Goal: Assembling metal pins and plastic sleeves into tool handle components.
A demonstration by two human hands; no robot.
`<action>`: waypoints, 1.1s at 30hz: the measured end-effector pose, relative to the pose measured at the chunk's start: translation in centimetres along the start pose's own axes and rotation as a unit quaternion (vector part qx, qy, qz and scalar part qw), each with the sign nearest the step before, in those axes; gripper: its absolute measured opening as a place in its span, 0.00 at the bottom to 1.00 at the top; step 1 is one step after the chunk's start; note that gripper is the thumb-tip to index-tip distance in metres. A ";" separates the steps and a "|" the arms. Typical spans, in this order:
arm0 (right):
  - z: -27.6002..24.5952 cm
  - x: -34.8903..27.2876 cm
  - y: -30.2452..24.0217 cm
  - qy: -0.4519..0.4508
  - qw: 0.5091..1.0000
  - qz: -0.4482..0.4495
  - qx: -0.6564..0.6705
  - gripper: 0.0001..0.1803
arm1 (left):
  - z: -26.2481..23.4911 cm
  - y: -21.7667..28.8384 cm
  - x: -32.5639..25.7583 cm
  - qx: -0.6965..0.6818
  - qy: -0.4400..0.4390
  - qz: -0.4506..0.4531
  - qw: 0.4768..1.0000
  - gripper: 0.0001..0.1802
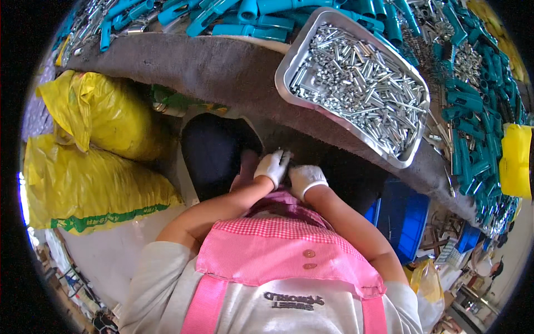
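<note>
Both hands wear white gloves and are close together over my lap, below the edge of the cloth-covered table. My left hand point(272, 168) has its fingers curled, with the fingertips toward my other hand. My right hand point(306, 178) is closed beside it, its knuckles up. Whatever lies between them, if anything, is too small or hidden to make out. Beyond my hands, a metal tray point(285, 83) full of small silver pins and tubular parts rests on the table's near edge. A pink checked apron point(267, 239) covers my front.
Teal plastic tube-like parts point(267, 22) are heaped along the back and right of the grey-brown cloth point(183, 61). Full yellow sacks point(100, 178) stand at the left. A blue crate point(409, 222) sits on the floor at the right, below a yellow container point(516, 161).
</note>
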State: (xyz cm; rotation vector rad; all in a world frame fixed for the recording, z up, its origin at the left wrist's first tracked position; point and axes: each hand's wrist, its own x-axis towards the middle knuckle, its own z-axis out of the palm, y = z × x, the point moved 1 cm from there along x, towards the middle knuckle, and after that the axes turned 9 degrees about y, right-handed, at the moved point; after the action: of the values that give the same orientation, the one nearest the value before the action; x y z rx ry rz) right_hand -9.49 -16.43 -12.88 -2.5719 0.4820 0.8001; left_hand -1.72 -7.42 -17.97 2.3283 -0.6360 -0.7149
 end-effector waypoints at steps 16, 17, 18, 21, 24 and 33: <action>-3.1 1.6 -1.0 -0.064 0.987 -0.084 -0.124 0.13 | 1.7 -2.8 0.2 -0.057 0.075 -0.040 0.995 0.24; -2.2 1.9 -0.6 -0.038 0.984 -0.109 -0.140 0.12 | 2.2 -3.2 0.0 -0.057 0.074 -0.042 0.995 0.24; -1.9 2.1 -0.5 -0.041 0.983 -0.110 -0.139 0.12 | 2.8 -3.9 -0.1 -0.150 0.090 -0.063 0.983 0.22; -1.9 3.0 -0.4 0.009 0.973 -0.171 -0.153 0.10 | 2.2 -3.1 -0.5 -0.226 0.091 -0.133 0.961 0.22; -2.5 4.1 -0.8 -0.042 0.971 -0.175 -0.157 0.10 | 2.3 -2.5 -0.5 -0.201 0.094 -0.179 0.959 0.24; 1.8 3.4 0.9 -0.028 0.997 -0.010 -0.068 0.11 | 4.0 -3.6 1.3 0.025 0.023 -0.073 0.997 0.20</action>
State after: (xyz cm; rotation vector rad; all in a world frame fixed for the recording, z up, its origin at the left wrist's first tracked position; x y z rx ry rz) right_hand -8.09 -17.04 -16.55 -2.6644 0.3957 0.9247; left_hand -2.34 -7.36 -23.50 2.4499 -0.4729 -0.7140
